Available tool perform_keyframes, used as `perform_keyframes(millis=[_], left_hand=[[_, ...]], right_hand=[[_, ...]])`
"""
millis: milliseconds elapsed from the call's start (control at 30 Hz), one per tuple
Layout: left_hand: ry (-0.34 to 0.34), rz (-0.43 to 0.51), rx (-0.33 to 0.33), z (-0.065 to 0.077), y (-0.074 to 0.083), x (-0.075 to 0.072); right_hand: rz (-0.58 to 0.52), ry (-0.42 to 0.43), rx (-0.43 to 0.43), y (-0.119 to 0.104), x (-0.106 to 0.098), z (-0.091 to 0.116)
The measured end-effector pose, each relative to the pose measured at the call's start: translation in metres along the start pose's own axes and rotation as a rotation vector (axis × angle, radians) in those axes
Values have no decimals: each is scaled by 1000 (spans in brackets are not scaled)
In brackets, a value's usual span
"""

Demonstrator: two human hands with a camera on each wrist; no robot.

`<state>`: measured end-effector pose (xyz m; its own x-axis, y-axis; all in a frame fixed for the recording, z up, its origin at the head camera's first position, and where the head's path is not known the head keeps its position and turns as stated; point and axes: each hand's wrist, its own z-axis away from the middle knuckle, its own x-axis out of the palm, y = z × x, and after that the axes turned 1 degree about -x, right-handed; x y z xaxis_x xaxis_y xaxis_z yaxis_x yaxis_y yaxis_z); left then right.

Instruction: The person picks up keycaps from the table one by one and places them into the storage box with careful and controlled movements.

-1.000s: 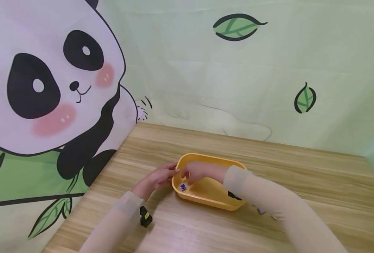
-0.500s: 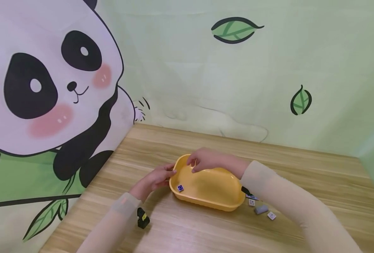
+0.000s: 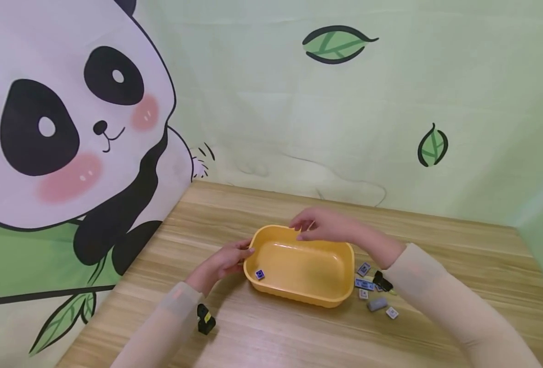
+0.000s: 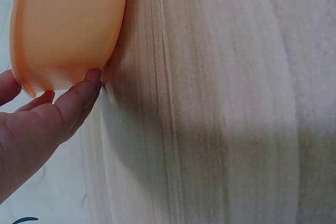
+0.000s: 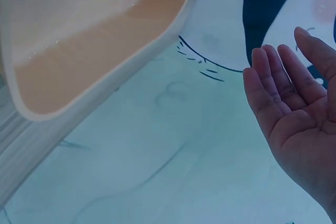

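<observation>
In the head view a yellow plastic bin (image 3: 299, 299) sits on the wooden table, a small blue-and-white tile (image 3: 259, 274) lying inside at its left end. My left hand (image 3: 225, 260) holds that end, thumb at the rim and fingers against the outer wall, as the left wrist view also shows with the bin's end wall (image 4: 73, 30). Over the bin's far rim hovers my right hand (image 3: 324, 225), fingers loosely bent. The right wrist view shows this right hand (image 5: 299, 98) with nothing in its palm, apart from the bin (image 5: 105, 77).
Right of the bin lie several small blue and white tiles (image 3: 364, 284) and a grey cylinder-like piece (image 3: 377, 304). Black wrist cameras show at the left wrist (image 3: 205, 319) and right wrist (image 3: 381, 281). A panda-printed wall (image 3: 69, 128) stands left, a pale green wall (image 3: 345, 128) behind.
My right hand has come up out of the bin and moved right to its far rim. The tile stays inside. My left hand keeps its hold; the pieces at right are now uncovered.
</observation>
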<state>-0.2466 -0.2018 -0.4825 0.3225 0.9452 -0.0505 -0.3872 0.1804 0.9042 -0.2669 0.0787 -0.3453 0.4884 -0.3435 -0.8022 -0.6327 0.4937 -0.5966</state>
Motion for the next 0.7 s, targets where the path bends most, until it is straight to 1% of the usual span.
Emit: perform_keyframes(millis=[167,233,433,700], left_hand=[[6,4,-6,-3,-2,1],[5,10,-9,-4,-2,0],[1,19,-18,-3,-2,1],[-5,21,-9,-3,-2,1]], right_hand=[[-84,93,17,3,-5,28],[-99,131,24,4,-7,40],[-67,210,82,11,-10,75],[-34,276,121,23,-7,110]])
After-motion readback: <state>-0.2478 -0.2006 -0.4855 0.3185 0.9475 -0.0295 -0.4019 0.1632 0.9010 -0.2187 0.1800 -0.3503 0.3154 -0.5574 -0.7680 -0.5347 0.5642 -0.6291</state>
